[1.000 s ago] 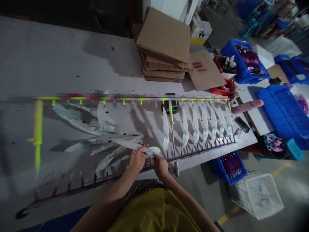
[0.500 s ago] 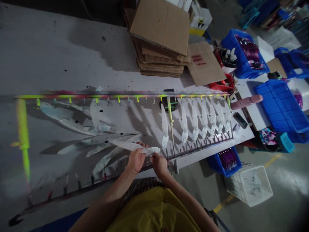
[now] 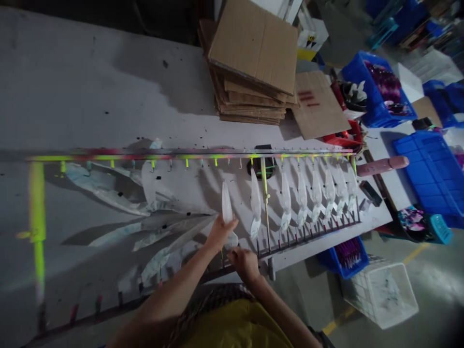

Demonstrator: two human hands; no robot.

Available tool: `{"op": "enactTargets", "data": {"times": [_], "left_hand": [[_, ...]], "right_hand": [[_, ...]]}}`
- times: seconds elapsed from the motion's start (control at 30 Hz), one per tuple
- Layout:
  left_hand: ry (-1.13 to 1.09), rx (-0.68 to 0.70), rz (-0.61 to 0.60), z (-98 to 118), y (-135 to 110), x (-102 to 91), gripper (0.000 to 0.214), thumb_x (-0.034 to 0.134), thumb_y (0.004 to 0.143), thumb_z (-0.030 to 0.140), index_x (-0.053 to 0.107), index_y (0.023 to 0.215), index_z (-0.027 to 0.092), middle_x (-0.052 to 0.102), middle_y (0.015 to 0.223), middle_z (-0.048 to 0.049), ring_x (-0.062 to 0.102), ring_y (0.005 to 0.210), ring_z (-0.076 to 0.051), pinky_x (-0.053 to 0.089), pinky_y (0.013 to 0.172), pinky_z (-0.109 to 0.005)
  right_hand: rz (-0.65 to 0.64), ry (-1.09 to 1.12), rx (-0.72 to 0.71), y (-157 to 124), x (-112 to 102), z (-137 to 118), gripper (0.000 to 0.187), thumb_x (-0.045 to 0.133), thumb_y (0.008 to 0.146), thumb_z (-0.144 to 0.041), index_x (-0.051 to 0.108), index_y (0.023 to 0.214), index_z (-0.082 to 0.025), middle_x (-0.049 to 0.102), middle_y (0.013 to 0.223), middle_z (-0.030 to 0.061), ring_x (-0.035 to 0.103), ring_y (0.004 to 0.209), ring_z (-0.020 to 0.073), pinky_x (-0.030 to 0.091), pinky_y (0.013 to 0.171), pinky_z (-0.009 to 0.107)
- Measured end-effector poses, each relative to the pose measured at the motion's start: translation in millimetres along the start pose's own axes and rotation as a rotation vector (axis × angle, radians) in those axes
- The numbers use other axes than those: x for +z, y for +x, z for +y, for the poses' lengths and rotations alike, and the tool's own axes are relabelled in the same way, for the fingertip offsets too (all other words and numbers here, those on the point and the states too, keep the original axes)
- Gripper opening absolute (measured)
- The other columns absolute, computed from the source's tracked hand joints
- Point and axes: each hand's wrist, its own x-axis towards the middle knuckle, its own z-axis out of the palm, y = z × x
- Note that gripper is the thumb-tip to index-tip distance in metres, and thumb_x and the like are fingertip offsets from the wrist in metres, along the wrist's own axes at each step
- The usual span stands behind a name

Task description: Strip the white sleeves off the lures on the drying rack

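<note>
A long rack lies flat on the grey table (image 3: pixel 90 87), its far rail (image 3: pixel 188 154) sprayed yellow and pink and its near rail (image 3: pixel 308 232) set with small pegs. Several white fish-shaped pieces (image 3: pixel 302 195) hang between the rails on the right. My left hand (image 3: pixel 219 232) pinches one white piece (image 3: pixel 226 209) that stands up towards the far rail. My right hand (image 3: pixel 244 263) is closed at that piece's lower end, by the near rail. More white pieces (image 3: pixel 159 224) lie loose on the table to the left.
A stack of cardboard sheets (image 3: pixel 253 63) sits at the table's far side, a single sheet (image 3: pixel 319 104) beside it. Blue crates (image 3: pixel 380 92) stand to the right, another (image 3: pixel 344 253) and a white basket (image 3: pixel 384 292) on the floor. A pink handle (image 3: pixel 382 165) lies near the rack's end.
The white piece lay across in both hands; now my left hand has swung it upright towards the far rail, and my right hand has dropped to its lower end.
</note>
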Motion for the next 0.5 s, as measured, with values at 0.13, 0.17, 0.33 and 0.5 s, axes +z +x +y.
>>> {"op": "enactTargets", "data": {"times": [0.13,0.17,0.33,0.5], "left_hand": [[0.098,-0.005,0.061,6,26,6.9,0.023,0.062,0.065,0.041,0.056,0.074,0.021,0.052,0.059,0.002,0.047,0.056,-0.015,0.039,0.057,-0.027],[0.097,-0.013,0.076,8,30,8.1,0.023,0.061,0.064,0.042,0.055,0.072,0.021,0.052,0.057,0.0021,0.047,0.056,-0.015,0.038,0.057,-0.028],[0.1,-0.022,0.082,17,45,9.3,0.02,0.059,0.064,0.04,0.052,0.062,0.021,0.047,0.052,0.0031,0.045,0.053,-0.014,0.036,0.055,-0.027],[0.169,-0.012,0.043,13,55,10.5,0.017,0.058,0.066,0.032,0.049,0.057,0.021,0.046,0.049,0.0039,0.044,0.049,-0.012,0.033,0.051,-0.025]], "right_hand": [[0.253,0.232,0.028,-4,15,12,0.042,0.033,0.097,-0.033,0.059,0.068,-0.019,0.057,0.056,-0.0012,0.05,0.051,0.0109,0.03,0.051,0.021],[0.276,0.285,0.024,-4,16,14,0.045,0.031,0.098,-0.036,0.056,0.065,-0.019,0.052,0.054,-0.0025,0.046,0.049,0.0103,0.029,0.05,0.021],[0.292,0.398,-0.015,0,19,19,0.048,0.029,0.097,-0.044,0.05,0.061,-0.02,0.043,0.051,-0.0042,0.038,0.048,0.0102,0.028,0.048,0.022],[0.252,0.39,0.027,-1,18,18,0.051,0.025,0.097,-0.048,0.051,0.061,-0.021,0.047,0.053,-0.0021,0.041,0.049,0.012,0.03,0.048,0.023]]}}
